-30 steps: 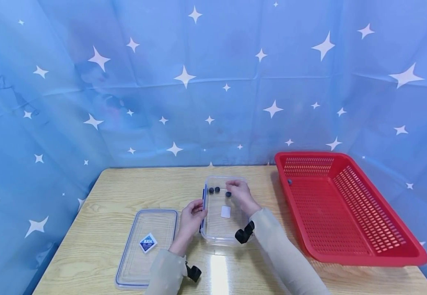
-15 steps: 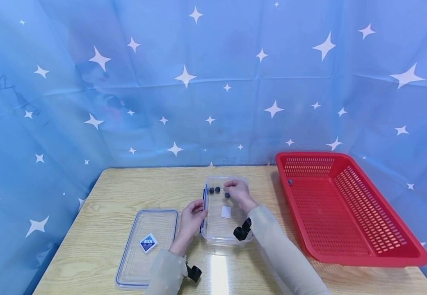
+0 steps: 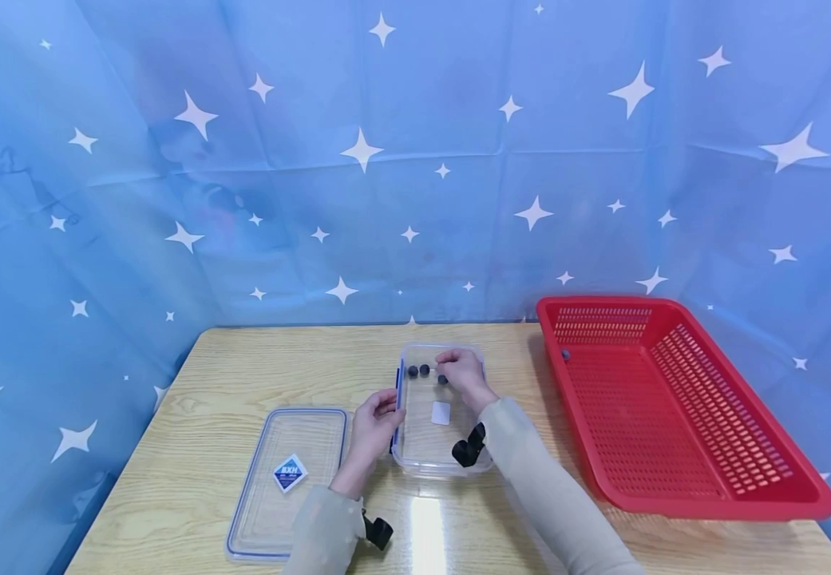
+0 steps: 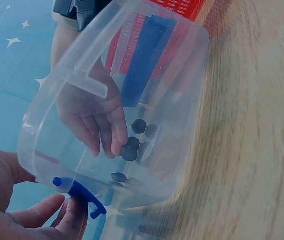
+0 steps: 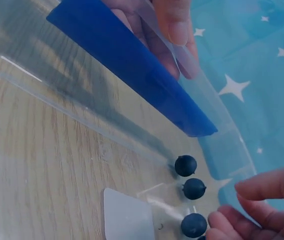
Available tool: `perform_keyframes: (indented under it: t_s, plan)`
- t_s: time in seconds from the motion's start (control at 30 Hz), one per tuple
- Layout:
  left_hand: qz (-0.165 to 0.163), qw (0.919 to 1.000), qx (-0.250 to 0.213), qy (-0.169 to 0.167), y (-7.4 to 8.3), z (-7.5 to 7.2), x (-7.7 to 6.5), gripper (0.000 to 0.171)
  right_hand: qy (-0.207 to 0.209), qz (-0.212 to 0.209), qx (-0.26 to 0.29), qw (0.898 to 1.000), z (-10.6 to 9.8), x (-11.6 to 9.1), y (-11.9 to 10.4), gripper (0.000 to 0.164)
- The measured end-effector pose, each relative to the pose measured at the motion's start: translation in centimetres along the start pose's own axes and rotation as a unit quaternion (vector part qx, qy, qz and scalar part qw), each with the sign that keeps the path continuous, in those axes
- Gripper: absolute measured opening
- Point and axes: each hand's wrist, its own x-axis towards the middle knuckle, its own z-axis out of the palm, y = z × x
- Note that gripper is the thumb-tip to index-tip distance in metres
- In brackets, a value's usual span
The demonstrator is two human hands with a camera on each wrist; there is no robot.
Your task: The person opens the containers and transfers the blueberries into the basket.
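- Right hand (image 3: 461,371) has edged slightly left over the clear box (image 3: 422,466) since the earlier frame; the left hand (image 3: 372,423), lid (image 3: 278,511) and red basket (image 3: 717,507) hold their places.
- Left fingers pinch the box's side wall by a blue latch (image 5: 136,70), thumb opposite, probably to steady a light container on the desk (image 3: 192,495).
- Right fingers reach down loosely extended, thumb parted from forefinger with nothing visible between; the tips are beside or touching the small dark balls (image 3: 425,370).
- These balls sit at the box's far end, beyond a white square (image 3: 441,413); the lid lies flat to the left, leaving the top uncovered for reaching in.
- Head view shows three balls in the box; the left wrist view shows four, one presumably masked by the right hand from above.
- Only the head view shows the basket's lone ball (image 3: 566,354), against its left wall.
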Motion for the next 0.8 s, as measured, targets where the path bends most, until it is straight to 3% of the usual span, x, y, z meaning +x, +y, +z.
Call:
perform_keyframes:
  t_s: [0.2, 0.57, 0.8]
  plan:
    - [-0.004, 1.0000, -0.001, 0.000, -0.1, 0.0, 0.1, 0.037, -0.018, 0.002, -0.024, 1.000, 0.2, 0.2, 0.0, 0.017]
    - [0.003, 0.9999, -0.009, -0.008, -0.3, 0.1, 0.2, 0.036, -0.068, 0.031, -0.017, 0.997, 0.7, 0.1, 0.2, 0.021]
    - [0.003, 0.9998, -0.015, -0.013, 2.3, 0.1, -0.9, 0.036, -0.099, 0.029, -0.021, 0.995, 0.8, 0.2, 0.4, 0.020]
